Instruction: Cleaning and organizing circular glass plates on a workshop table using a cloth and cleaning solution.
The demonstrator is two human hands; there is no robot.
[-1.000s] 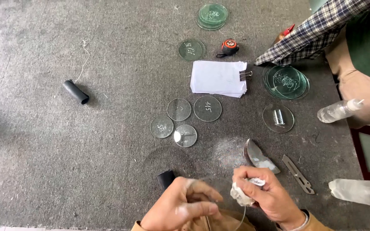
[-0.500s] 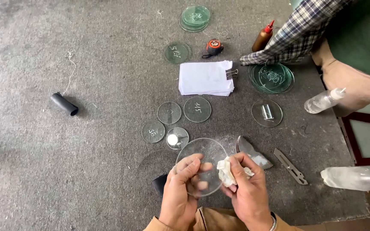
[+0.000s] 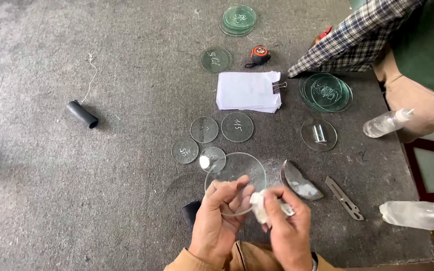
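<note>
My left hand (image 3: 220, 219) grips the near edge of a large clear glass disc (image 3: 235, 173), holding it up over the grey table. My right hand (image 3: 286, 230) pinches a crumpled white cloth (image 3: 261, 206) against the disc's lower right rim. Just beyond the disc lie several smaller glass discs (image 3: 204, 130) with markings on them. A curved glass shard (image 3: 299, 181) rests right of my hands.
A metal blade (image 3: 344, 191) lies right of the shard. Clipped white papers (image 3: 248, 91), a tape measure (image 3: 259, 54), two stacks of glass discs (image 3: 326, 92), two plastic bottles (image 3: 387, 123) and a black tube (image 3: 82, 114) are about. Another person's plaid sleeve (image 3: 356, 35) reaches in top right.
The glass disc came up from below the view into my left hand. My right hand brought the white cloth against its rim.
</note>
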